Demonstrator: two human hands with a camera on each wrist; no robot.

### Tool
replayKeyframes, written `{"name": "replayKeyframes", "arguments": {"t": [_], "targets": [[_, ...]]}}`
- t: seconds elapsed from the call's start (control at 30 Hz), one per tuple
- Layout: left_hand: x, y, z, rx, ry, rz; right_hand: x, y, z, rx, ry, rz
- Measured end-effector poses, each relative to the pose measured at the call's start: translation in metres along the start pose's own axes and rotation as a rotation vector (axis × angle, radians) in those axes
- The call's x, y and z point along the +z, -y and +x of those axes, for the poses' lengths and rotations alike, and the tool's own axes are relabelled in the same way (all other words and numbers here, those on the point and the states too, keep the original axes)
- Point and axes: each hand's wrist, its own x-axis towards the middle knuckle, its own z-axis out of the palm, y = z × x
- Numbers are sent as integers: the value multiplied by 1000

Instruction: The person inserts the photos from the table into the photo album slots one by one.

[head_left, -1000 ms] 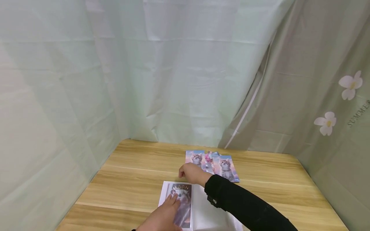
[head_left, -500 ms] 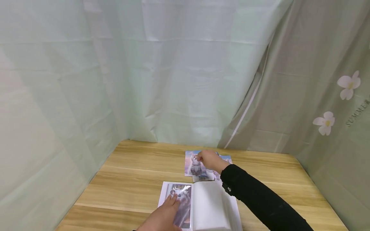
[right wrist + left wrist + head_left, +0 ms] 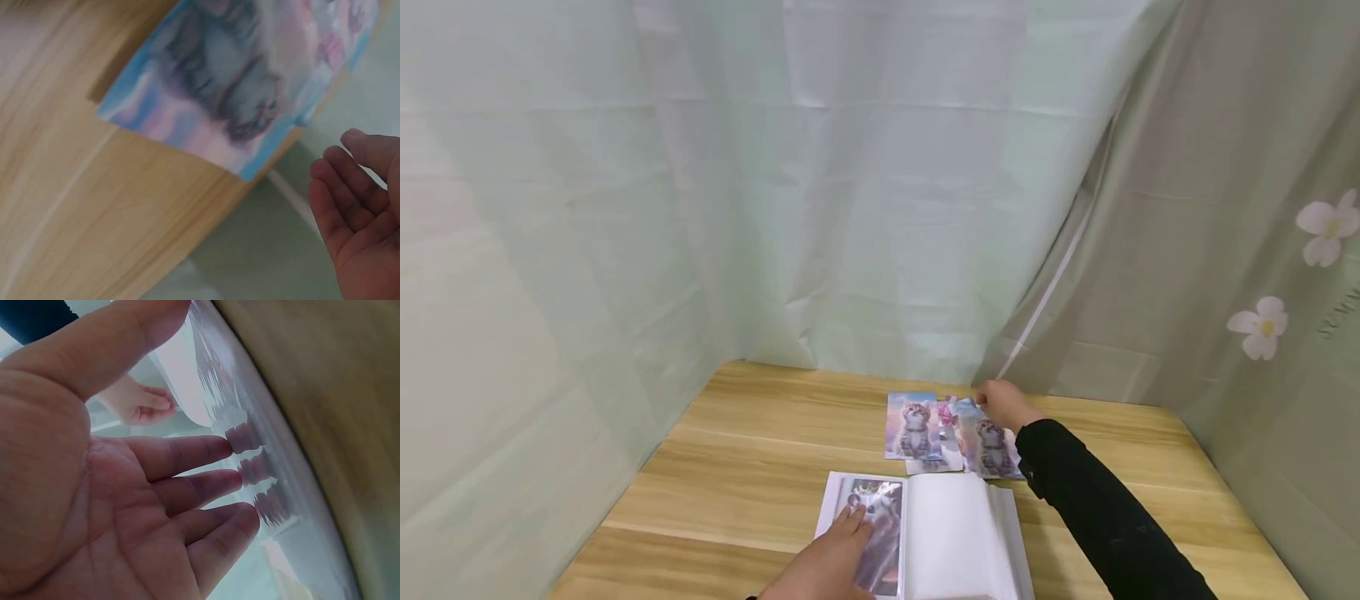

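Observation:
A photo album [image 3: 947, 533] lies spread on the table, white pages on its right side. On its left page a clear pocket holds a picture of a crowned white animal [image 3: 886, 546]. My left hand [image 3: 827, 562] rests there with fingers stretched out; in the left wrist view its fingertips touch the glossy sleeve [image 3: 250, 406]. Behind the album, my right hand [image 3: 1006, 404] is at the top edge of the right kitten card [image 3: 988, 450]. In the right wrist view, that hand's loosely bent fingers [image 3: 347, 206] hold nothing, beside the kitten card.
Another kitten card [image 3: 913, 429] lies to the left, overlapping several pink and pale cards [image 3: 950, 446]. The wooden table [image 3: 737, 467] ends just behind the cards, with a pale curtain [image 3: 880, 208] hanging beyond it. A grey-green curtain [image 3: 1187, 250] hangs at the right.
My right hand has moved from over the album, across the cards, to the right card's far edge. The album's white pages have risen on the right. My left hand stays put.

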Motion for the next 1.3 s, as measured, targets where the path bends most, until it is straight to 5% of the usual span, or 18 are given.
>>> {"name": "replayKeyframes", "arguments": {"t": [0.43,0.8,1.3], "targets": [[0,-4,0,-28,39,-8,12,-27,-11,118,22,7],[3,-6,2,-16,55,19,31,-40,-28,125,29,-10],[3,-5,2,23,10,99,41,-46,-26,97,-127,-36]]}}
